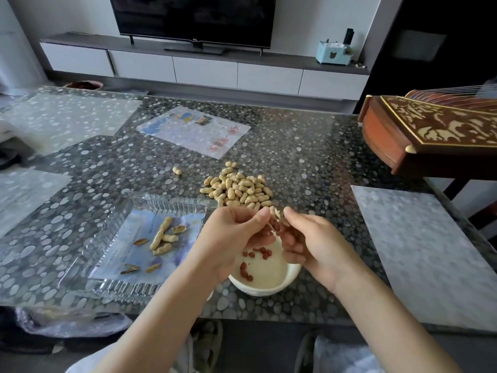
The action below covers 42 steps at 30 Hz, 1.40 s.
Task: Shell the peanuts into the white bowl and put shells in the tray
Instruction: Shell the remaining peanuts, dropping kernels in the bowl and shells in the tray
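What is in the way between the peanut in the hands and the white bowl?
Nothing visible. The left hand and right hand pinch the cracked peanut over the white bowl, which is open on top, with only a few red kernels inside.

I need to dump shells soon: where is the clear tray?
In the head view, the clear tray sits at the person's left near the front of the table, beside the white bowl and nearer than the peanut pile.

Head view, downward, near table (pixel 309 162)
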Each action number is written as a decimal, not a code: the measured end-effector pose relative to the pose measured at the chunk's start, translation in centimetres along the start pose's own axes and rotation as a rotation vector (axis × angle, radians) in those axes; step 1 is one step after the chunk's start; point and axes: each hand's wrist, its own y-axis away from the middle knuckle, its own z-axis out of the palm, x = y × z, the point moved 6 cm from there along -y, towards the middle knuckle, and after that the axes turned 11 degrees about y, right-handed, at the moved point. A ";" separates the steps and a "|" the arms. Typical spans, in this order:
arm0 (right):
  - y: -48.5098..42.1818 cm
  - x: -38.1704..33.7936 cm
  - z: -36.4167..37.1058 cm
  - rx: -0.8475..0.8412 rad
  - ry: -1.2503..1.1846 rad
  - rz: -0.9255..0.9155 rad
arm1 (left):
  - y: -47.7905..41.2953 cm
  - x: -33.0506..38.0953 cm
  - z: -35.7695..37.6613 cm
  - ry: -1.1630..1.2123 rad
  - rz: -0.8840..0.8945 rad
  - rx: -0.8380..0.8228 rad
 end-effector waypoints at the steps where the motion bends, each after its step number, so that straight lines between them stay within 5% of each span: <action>1: 0.0 0.0 -0.1 0.001 -0.019 0.017 | -0.1 0.0 -0.2 -0.010 -0.006 0.011; 3: 0.0 -0.3 -0.6 0.041 0.030 0.005 | -0.2 0.2 -0.7 -0.098 0.024 0.038; 8: -0.1 -1.0 -2.0 0.199 0.271 -0.077 | -0.1 1.8 -0.9 -0.842 0.268 0.134; 12: -0.1 -1.5 -2.2 0.216 0.340 -0.131 | -0.6 1.7 -0.7 -1.085 0.308 0.116; 19: -0.3 -2.4 -0.4 0.169 0.416 -0.268 | -0.5 4.1 -4.7 -0.998 0.302 0.195; 32: -2.9 -4.3 12.0 0.040 1.187 -0.677 | -0.6 5.5 -13.8 -1.284 0.147 0.484; 37: -3.8 -4.6 12.1 -0.002 1.219 -0.624 | -1.0 5.7 -13.6 -1.168 0.166 0.452; 42: -5.9 -6.6 4.2 0.306 1.143 -0.400 | -0.7 6.6 -12.9 -1.165 0.242 0.482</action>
